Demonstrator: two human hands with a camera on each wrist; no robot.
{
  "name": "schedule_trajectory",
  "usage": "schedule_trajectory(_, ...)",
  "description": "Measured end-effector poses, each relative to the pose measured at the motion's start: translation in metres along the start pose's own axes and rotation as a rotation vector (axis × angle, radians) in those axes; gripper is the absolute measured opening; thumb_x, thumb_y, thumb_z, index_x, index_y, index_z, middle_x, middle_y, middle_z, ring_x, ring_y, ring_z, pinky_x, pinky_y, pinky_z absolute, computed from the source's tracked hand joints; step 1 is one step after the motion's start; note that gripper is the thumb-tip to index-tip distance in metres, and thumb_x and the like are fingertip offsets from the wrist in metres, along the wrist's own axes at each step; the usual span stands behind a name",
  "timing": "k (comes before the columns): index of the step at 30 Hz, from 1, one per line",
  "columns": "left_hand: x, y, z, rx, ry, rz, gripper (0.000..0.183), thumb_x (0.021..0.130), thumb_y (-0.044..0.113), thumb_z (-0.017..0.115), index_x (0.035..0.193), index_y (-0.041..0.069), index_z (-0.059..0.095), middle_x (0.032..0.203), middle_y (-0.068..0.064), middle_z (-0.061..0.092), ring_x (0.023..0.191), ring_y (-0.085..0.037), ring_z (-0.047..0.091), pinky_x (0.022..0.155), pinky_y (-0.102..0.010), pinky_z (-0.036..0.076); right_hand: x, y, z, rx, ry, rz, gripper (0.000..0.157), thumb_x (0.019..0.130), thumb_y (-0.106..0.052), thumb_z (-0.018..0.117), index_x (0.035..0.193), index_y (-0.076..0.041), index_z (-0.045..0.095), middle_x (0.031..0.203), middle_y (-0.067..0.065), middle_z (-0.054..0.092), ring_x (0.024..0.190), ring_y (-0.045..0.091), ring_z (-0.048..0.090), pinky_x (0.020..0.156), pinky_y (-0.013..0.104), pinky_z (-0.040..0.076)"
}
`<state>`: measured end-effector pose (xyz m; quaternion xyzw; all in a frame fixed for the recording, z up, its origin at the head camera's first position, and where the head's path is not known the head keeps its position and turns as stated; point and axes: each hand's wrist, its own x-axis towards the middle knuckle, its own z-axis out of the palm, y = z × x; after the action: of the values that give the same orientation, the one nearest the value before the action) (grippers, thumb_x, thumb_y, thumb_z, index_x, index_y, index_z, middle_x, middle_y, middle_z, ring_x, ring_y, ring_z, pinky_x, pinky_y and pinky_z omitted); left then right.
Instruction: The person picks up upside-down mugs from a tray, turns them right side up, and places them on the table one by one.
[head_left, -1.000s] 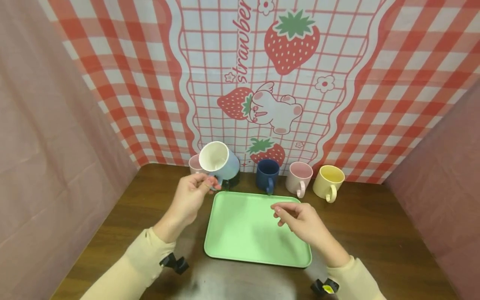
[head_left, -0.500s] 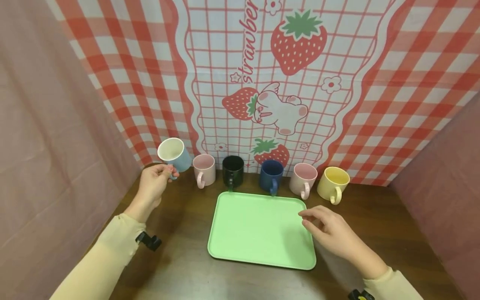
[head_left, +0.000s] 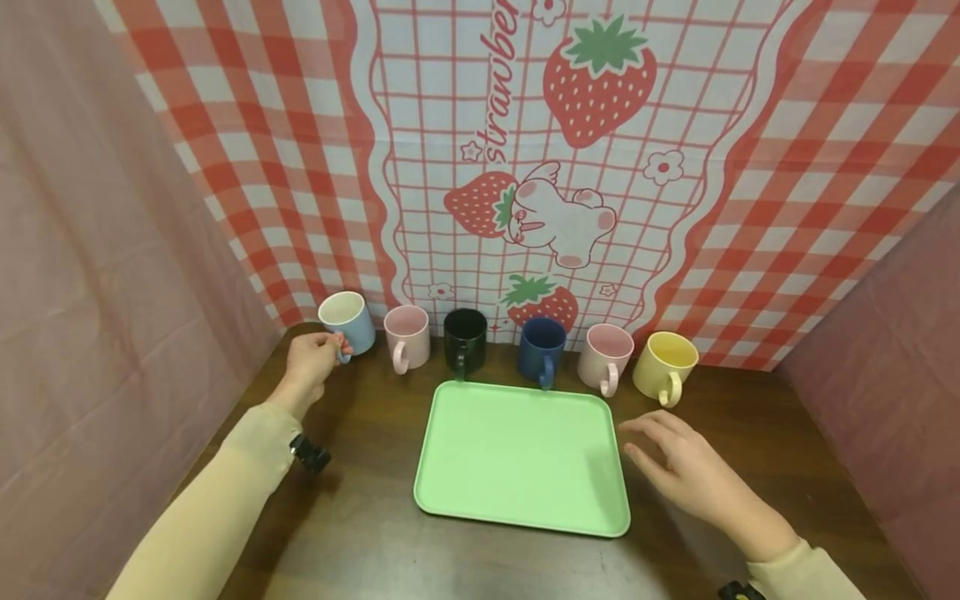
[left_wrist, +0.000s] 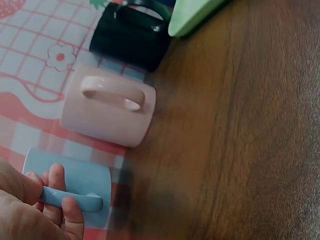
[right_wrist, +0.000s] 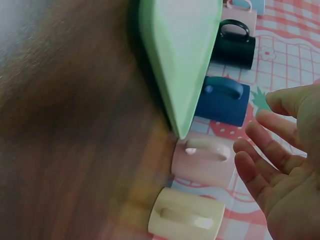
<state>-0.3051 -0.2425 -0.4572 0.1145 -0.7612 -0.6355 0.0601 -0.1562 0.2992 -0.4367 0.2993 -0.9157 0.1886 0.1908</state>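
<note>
At the left end of a row of mugs, my left hand [head_left: 311, 364] pinches the handle of a light blue mug [head_left: 352, 326]. In the left wrist view the fingers curl round that blue handle [left_wrist: 75, 199], and the mug stands upright beside a pink mug [left_wrist: 107, 107]. My right hand [head_left: 678, 462] holds nothing; it hovers just right of the green tray [head_left: 517, 521], its fingers relaxed and apart in the right wrist view. The yellow mug [head_left: 665, 367] is the nearest mug to it.
Between the blue and yellow mugs stand a pink mug [head_left: 407, 329], a black mug [head_left: 465, 337], a navy mug [head_left: 542, 346] and a second pink mug [head_left: 604, 354]. A checked strawberry cloth [head_left: 420, 250] hangs behind them. The tray lies on the brown wooden table [head_left: 360, 508].
The left hand has carried the light blue mug leftward from over the black mug, then lowered it to the row's left end. The right hand has moved right, off the tray.
</note>
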Motion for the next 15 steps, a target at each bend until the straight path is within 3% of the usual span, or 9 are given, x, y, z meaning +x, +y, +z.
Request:
schedule_trajectory(9, 0.004, -0.009, -0.004, 0.051, 0.004, -0.041, 0.036, 0.106, 0.019, 0.051, 0.12, -0.012, 0.065, 0.087, 0.0, 0.07, 0.079, -0.002, 0.067, 0.076, -0.026, 0.053, -0.006, 0.006, 0.0, -0.047, 0.024, -0.03, 0.032, 0.083, -0.013, 0.08, 0.113, -0.014, 0.07, 0.11, -0.005, 0.066, 0.105, 0.01, 0.059, 0.088, 0.023, 0.044)
schedule_trajectory(15, 0.005, -0.013, -0.006, 0.046, 0.009, -0.042, 0.037, 0.106, 0.018, 0.051, 0.121, -0.012, 0.064, 0.09, -0.001, 0.069, 0.078, -0.001, 0.067, 0.082, -0.029, 0.054, -0.006, 0.009, -0.002, -0.048, 0.049, -0.047, 0.033, 0.083, -0.002, 0.076, 0.113, -0.011, 0.07, 0.11, -0.001, 0.066, 0.104, 0.016, 0.061, 0.091, 0.024, 0.043)
